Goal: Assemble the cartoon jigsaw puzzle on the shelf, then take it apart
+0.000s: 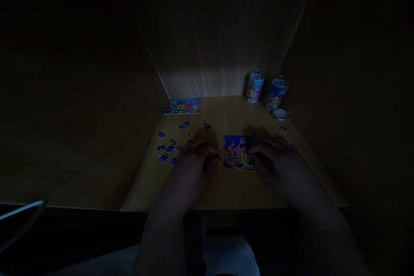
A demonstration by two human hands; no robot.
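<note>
A partly joined jigsaw puzzle (pixel 238 152) with pink, yellow and blue cartoon figures lies flat on the wooden table. At its left edge, my left hand (pixel 198 156) pinches a small puzzle piece (pixel 219 155) between thumb and fingers. My right hand (pixel 274 159) rests on the puzzle's right side, its fingers bent and covering that edge. Whether a piece is under those fingertips is hidden. Loose blue and yellow puzzle pieces (pixel 170 148) are scattered to the left of my left hand.
Another cartoon puzzle (pixel 184 106) lies at the back left. Two clear-topped cartoon cans (pixel 255 87) (pixel 276 92) stand at the back right, with a round lid (pixel 280 114) before them. A loose piece (pixel 283 129) lies near the right edge. Wooden panels enclose the dim table (pixel 207 194).
</note>
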